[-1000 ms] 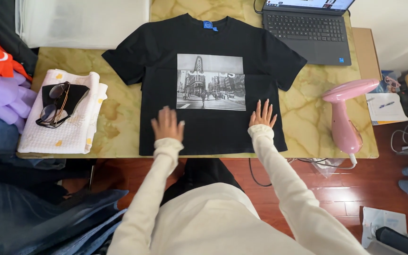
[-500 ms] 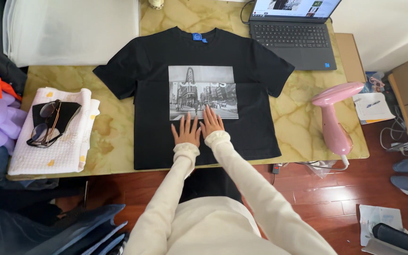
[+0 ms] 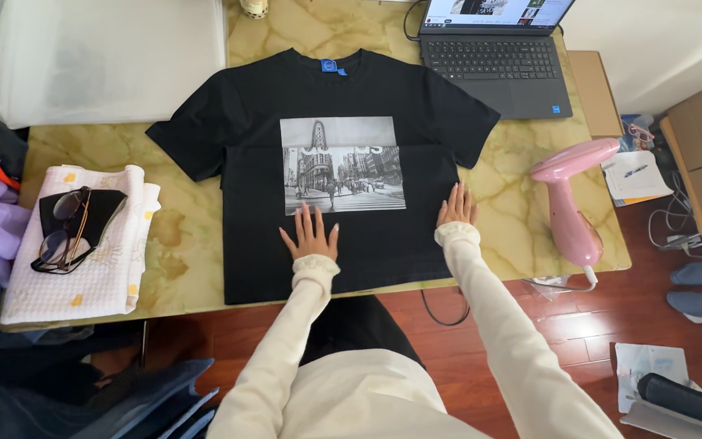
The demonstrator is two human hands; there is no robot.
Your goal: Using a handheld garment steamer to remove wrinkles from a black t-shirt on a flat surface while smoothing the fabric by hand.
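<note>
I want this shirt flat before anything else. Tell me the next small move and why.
Probably slide the left hand outward toward the black T-shirt's left side. The right hand already lies flat at the right edge, while the left hand rests just below the photo print, so that side appears unsmoothed.

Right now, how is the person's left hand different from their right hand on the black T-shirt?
The left hand lies just below the grey city picture, fingers spread wide; the right hand sits at the black T-shirt's right side edge, fingers closer together. Both press flat, palms down, holding nothing, in cream sleeves.
</note>
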